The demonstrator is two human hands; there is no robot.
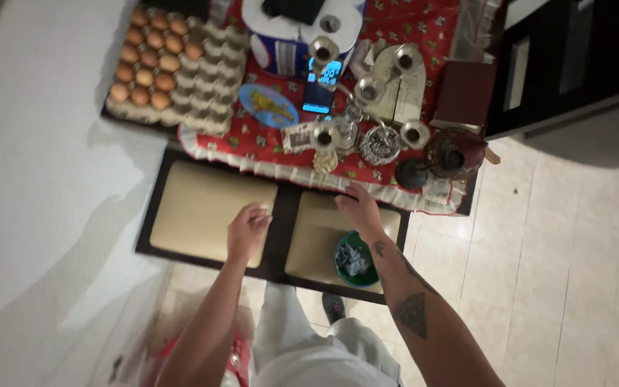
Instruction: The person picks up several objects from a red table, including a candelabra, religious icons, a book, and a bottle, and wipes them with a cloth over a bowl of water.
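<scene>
Fingers (349,192) of right hand (358,208) spread on tablecloth edge (302,175)

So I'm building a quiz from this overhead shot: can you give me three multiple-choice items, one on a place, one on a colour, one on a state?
1. Where is the egg tray?
A. at the table's left end
B. on a stool
C. on the floor

2. What colour is the bowl on the right stool?
A. yellow
B. green
C. white

3. What does the left hand hold?
A. an egg
B. a phone
C. nothing

Answers:
1. A: it lies left of the red tablecloth.
2. B: its rim shows green beside the right hand.
3. C: the hand hangs empty over the left stool.
</scene>
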